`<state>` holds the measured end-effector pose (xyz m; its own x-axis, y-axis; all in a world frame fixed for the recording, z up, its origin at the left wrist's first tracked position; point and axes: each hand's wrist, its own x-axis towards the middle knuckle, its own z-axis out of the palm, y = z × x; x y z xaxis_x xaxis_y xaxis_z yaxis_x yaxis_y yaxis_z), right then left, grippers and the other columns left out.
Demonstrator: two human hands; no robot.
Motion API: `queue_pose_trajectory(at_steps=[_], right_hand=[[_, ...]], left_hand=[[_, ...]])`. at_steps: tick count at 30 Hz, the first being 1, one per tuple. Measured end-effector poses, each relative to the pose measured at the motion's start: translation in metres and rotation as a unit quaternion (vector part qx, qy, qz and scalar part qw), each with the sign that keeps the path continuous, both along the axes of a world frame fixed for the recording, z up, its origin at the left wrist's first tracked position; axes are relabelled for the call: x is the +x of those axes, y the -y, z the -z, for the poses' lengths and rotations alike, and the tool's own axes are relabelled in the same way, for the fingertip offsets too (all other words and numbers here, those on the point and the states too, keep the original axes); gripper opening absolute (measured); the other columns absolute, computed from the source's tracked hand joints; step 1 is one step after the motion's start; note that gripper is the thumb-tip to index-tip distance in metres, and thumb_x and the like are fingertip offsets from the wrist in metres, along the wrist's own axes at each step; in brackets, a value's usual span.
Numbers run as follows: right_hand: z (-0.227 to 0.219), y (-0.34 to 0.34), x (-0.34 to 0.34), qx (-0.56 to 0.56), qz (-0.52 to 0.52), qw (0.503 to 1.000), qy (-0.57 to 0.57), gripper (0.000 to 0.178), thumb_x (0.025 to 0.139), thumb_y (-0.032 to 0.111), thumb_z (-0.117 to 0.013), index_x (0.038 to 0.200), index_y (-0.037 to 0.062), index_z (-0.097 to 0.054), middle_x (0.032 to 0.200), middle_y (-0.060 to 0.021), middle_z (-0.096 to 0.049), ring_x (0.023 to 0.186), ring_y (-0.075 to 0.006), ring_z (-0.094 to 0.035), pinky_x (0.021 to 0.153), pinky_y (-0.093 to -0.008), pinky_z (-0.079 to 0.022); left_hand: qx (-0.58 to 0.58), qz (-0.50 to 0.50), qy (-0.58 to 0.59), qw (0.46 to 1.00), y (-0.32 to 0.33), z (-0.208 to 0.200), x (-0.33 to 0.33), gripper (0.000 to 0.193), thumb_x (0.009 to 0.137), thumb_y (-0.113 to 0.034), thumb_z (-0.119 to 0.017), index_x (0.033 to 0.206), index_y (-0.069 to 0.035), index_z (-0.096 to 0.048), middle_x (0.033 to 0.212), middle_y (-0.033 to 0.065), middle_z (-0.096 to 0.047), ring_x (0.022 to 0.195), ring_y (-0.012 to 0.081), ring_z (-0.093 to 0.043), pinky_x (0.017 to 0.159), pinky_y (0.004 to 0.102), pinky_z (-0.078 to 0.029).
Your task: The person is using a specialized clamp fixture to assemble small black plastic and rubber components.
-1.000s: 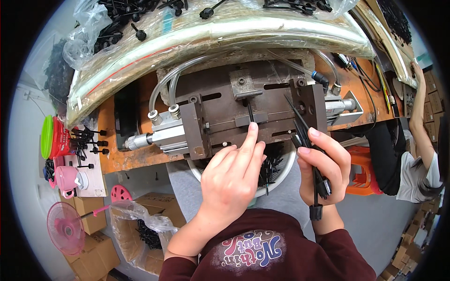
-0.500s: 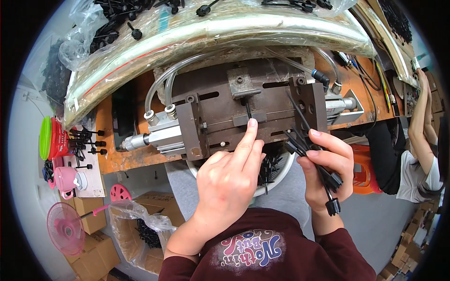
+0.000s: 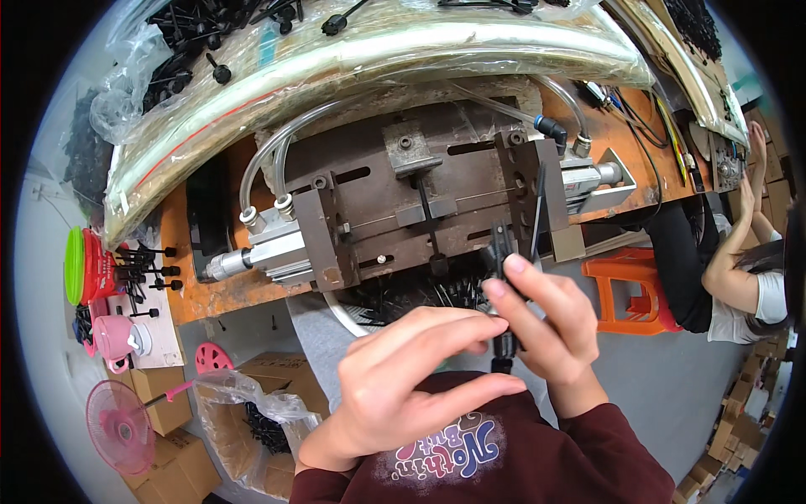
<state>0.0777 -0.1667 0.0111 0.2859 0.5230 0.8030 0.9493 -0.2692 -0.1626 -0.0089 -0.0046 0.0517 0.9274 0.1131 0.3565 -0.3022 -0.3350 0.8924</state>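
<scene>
Black plastic ties [image 3: 504, 260], a small bunch, stand upright in the right hand [image 3: 546, 323] at centre right of the frame; thumb and fingers are closed round the bunch, the tips rising in front of the metal press [image 3: 420, 202] and one end showing below the palm. Left hand [image 3: 411, 382], lower centre: fingers stretched out toward the right hand, fingertips just beside the lower end of the bunch; whether they touch it cannot be told, and nothing is seen gripped in this hand.

Metal press, centre: dark steel plate with slots, two upright blocks, a silver cylinder [image 3: 252, 252] at its left end and another at its right, clear hoses [image 3: 277, 160] looping over the top. It sits on an orange bench [image 3: 197, 286].

White basin [image 3: 403, 298], just below the press, behind the hands: holds loose black ties.

Clear plastic bags [image 3: 336, 59], upper frame: long, rolled, more black parts heaped above them.

Left edge: green and red dishes [image 3: 84, 265], a pink cup [image 3: 113, 336], a pink fan [image 3: 117, 420], cardboard boxes [image 3: 176, 445].

Right: orange stool [image 3: 630, 281]; a second person [image 3: 739, 269] seated beyond it, arm raised.

Dark red sleeves [image 3: 621, 454], bottom edge.
</scene>
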Motion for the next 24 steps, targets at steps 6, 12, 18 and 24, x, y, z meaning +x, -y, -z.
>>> queue_pose_trajectory(at_steps=[6,12,18,24], right_hand=[[0.001,-0.004,0.003,0.016,0.004,1.000,-0.003,0.033,0.067,-0.001,-0.070,0.100,-0.0060,-0.070,0.111,-0.0211,-0.065,0.074,-0.0226,-0.066,0.058,-0.0275,-0.053],[0.008,0.002,0.010,0.101,0.036,0.993,-0.051,0.033,0.069,-0.008,-0.076,0.100,0.0014,-0.071,0.113,-0.0184,-0.064,0.072,-0.0224,-0.064,0.057,-0.0285,-0.051],[0.009,0.003,0.007,0.098,0.026,0.993,-0.056,0.032,0.069,-0.005,-0.077,0.100,0.0017,-0.071,0.113,-0.0177,-0.064,0.072,-0.0224,-0.065,0.057,-0.0282,-0.051],[0.010,0.004,0.005,0.090,0.032,0.993,-0.070,0.033,0.068,-0.005,-0.078,0.100,0.0028,-0.071,0.113,-0.0170,-0.064,0.072,-0.0225,-0.065,0.058,-0.0285,-0.052]], left_hand=[[0.031,-0.046,0.007,0.998,-0.002,0.006,-0.005,0.037,0.062,-0.005,-0.087,0.095,-0.001,-0.072,0.088,0.0103,-0.069,0.072,0.0165,-0.065,0.062,0.0259,-0.054],[0.210,-0.154,0.055,0.964,-0.003,0.033,0.007,0.036,0.061,0.000,-0.084,0.095,-0.002,-0.072,0.090,0.0089,-0.067,0.082,0.0208,-0.064,0.067,0.0290,-0.054],[0.349,-0.144,0.055,0.925,-0.005,0.046,0.020,0.027,0.068,-0.008,-0.079,0.092,-0.001,-0.069,0.117,0.0132,-0.067,0.073,0.0212,-0.067,0.068,0.0295,-0.052],[0.373,-0.143,0.047,0.916,-0.007,0.038,0.026,0.027,0.068,-0.009,-0.080,0.091,-0.002,-0.070,0.115,0.0120,-0.068,0.066,0.0187,-0.065,0.062,0.0281,-0.050]])
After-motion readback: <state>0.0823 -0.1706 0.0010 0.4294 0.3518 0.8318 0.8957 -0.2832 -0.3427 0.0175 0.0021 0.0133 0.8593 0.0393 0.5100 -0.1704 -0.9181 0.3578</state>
